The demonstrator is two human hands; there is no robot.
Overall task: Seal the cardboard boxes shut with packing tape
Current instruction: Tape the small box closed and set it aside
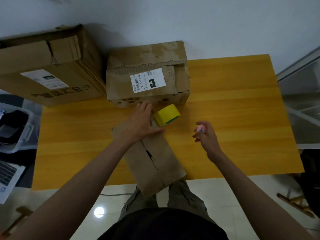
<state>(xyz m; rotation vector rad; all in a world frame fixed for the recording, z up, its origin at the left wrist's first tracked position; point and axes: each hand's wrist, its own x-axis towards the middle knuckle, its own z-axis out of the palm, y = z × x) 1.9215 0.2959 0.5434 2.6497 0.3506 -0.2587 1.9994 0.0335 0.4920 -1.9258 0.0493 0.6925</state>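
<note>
Yellow table [233, 104] against white wall. Left hand [142, 123] flat, fingers spread, pinning near box [155, 160] steady beside tape roll [167, 115]. Right hand [206, 135] grips small pink cutter [200, 129], presumably to sever tape. Labelled box [147, 75] and large box [46, 66] wait behind.

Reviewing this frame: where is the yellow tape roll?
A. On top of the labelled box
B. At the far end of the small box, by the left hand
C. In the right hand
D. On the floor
B: the yellow tape roll sits at the far end of the small box, beside the left hand; the right hand holds a small pink object instead.
</note>
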